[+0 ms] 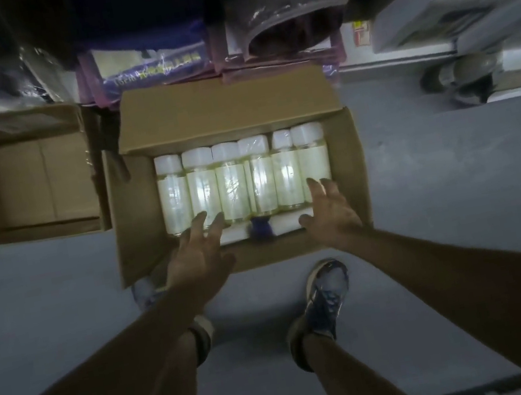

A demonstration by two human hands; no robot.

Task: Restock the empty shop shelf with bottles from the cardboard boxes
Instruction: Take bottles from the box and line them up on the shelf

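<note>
An open cardboard box (138, 217) sits on the floor in front of me. Inside it lies a row of several clear bottles (232, 184) with white caps and pale labels, caps pointing away from me. My left hand (198, 256) hovers over the box's near left side, fingers spread, fingertips just above the bottle bottoms. Over the near right side, my right hand (330, 211) is spread the same way, its fingers at the rightmost bottle. Neither hand holds anything. A small dark blue item (261, 228) lies at the near edge of the box between my hands.
A second open cardboard box (17, 176), seemingly empty, stands to the left. Packaged goods in plastic wrap (154, 66) fill the dim space behind the boxes. White shelving and a cart wheel (469, 72) are at the right. My shoes (327, 293) stand on grey floor.
</note>
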